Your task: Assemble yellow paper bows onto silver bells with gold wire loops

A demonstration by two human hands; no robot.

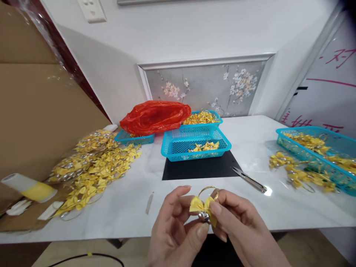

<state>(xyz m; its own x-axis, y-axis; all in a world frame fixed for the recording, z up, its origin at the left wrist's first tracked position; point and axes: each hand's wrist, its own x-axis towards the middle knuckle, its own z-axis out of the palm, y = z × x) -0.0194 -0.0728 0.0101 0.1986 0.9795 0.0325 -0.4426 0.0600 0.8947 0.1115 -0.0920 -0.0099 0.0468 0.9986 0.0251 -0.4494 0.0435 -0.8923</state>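
A small yellow ribbon bow with a silver bell and a thin gold wire ring sits above the near edge of the white table, pinched between both hands so it faces up for close work. The left hand thumb presses under the bell; the right hand fingertips nip the bow's right wing. Small metal snips lie just beyond, beside a blue mesh basket.

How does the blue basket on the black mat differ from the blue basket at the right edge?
The blue mesh plastic basket on the black mat holds only a few yellow bows; the blue mesh plastic basket at the right edge holds many more. The first shows whole, the second is cut off. Both sit on the white table.
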